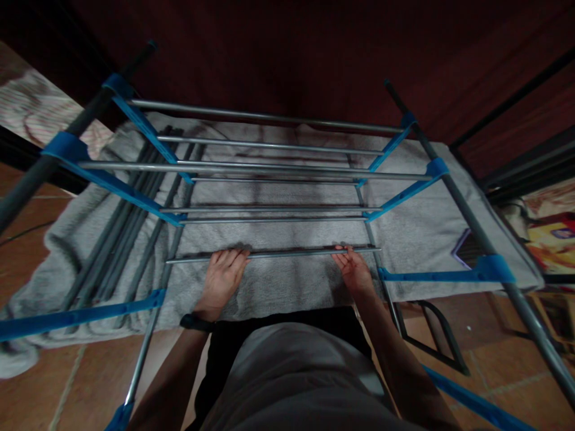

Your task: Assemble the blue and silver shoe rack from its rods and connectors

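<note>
A thin grey metal rod point(291, 254) lies crosswise in front of me, held level in both hands. My left hand point(227, 272) grips it from above near its left part, the fingers curled over it. Near the other end, my right hand point(353, 266) has the rod between thumb and fingers, palm turned up. Around the rod stands a rack frame with blue plastic side brackets point(404, 197) and dark upright tubes point(467, 209). Several crossbars point(251, 170) span between the brackets beyond my hands. Blue brackets point(90, 313) nearer to me have no bar between them.
A grey blanket point(278, 287) lies under the rack. Several loose grey tubes point(121, 239) rest on it at the left. A dark red surface point(287, 54) rises behind. On the tiled floor at right is a black frame point(431, 341), with a colourful box point(554, 239) farther back.
</note>
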`<state>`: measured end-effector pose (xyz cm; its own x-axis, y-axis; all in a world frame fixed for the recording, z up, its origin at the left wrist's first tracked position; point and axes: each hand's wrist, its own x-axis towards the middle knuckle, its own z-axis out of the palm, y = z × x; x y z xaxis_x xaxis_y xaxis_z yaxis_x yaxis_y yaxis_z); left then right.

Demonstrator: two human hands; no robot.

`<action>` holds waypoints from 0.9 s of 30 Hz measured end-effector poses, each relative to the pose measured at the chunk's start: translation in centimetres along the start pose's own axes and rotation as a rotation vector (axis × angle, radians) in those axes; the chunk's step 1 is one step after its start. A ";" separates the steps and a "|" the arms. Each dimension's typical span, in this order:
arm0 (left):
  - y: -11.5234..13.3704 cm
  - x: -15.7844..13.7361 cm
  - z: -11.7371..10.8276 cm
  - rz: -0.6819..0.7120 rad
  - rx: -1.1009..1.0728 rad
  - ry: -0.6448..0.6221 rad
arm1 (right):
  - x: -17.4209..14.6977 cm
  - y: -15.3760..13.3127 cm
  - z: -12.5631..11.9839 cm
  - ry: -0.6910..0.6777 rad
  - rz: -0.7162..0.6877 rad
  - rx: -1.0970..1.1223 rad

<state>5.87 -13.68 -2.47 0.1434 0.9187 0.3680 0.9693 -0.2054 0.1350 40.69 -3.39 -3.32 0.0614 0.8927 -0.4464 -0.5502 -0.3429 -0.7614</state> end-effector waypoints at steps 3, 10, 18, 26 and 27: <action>0.0 0.0 0.0 -0.005 0.001 -0.014 | -0.1 0.0 0.0 0.003 0.002 0.004; 0.1 0.1 -0.1 -0.019 -0.007 -0.023 | -0.2 -0.2 0.2 0.005 0.006 0.006; 0.0 0.1 -0.1 0.014 0.019 -0.007 | -0.2 -0.2 0.2 0.007 0.007 0.000; 0.1 0.1 -0.2 -0.005 0.000 -0.023 | 0.0 -0.1 0.2 0.012 0.009 0.000; 0.1 0.1 -0.2 -0.010 -0.005 -0.021 | 0.1 -0.1 0.2 0.013 0.009 -0.002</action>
<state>5.93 -13.66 -2.19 0.1377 0.9277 0.3470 0.9697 -0.1977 0.1436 40.58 -3.27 -3.21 0.0673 0.8859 -0.4589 -0.5491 -0.3511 -0.7584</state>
